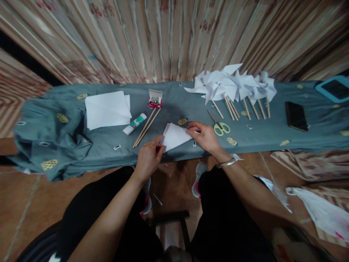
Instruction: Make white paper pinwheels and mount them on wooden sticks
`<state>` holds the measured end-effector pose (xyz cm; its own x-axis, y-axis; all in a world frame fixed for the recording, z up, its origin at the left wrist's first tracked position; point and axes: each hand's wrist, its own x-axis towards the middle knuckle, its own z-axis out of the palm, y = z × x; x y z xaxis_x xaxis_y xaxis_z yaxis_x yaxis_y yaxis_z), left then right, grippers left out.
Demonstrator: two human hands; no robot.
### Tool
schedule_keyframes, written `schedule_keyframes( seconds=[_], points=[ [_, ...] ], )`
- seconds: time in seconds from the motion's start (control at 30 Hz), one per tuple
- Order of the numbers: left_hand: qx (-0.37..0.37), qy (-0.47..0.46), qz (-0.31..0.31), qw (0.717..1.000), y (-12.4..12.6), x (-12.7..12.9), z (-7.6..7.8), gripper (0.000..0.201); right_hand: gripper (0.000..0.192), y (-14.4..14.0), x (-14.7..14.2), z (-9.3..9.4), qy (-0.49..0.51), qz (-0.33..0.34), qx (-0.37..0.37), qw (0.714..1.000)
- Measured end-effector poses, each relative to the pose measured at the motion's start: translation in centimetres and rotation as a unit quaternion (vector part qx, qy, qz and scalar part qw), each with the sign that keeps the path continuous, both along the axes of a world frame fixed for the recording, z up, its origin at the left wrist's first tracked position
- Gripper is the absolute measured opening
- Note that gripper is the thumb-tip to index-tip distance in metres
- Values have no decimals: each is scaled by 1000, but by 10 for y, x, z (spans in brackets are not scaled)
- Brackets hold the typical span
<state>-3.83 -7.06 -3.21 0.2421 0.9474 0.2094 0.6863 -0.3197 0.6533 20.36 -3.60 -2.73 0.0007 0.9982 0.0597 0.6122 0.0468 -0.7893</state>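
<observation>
A folded sheet of white paper, roughly triangular, lies at the front of the cloth-covered table. My left hand pinches its left edge between thumb and fingers. At its pointed right end, my right hand holds the paper the same way, a silver bangle on the wrist. Just beyond the right hand are green-handled scissors. To the left lie two wooden sticks, a glue stick and an open red box of metal pins.
White paper pinwheels on sticks lie in a row at the back right. A stack of white paper is at the left. A black phone and a blue-framed device lie at the right. Curtains hang behind the table.
</observation>
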Motion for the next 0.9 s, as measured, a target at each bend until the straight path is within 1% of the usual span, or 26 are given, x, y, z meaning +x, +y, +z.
schedule_keyframes(
  seconds=[0.17,0.43,0.6,0.77,0.9],
  points=[
    [10,25,4,1000,0,0,0,36,35,2,5,1,10,14,-11,1000],
    [-3,36,14,999,0,1,2,37,29,5,0,5,-20,-1,-22,1000],
    [-8,44,15,999,-1,1,3,38,29,7,-7,11,-50,0,-9,999],
    [-13,64,16,998,0,0,4,37,30,10,-10,11,-68,-2,-2,998],
    [-27,71,22,997,0,1,7,35,30,11,-11,11,-76,-3,-10,997]
  ],
)
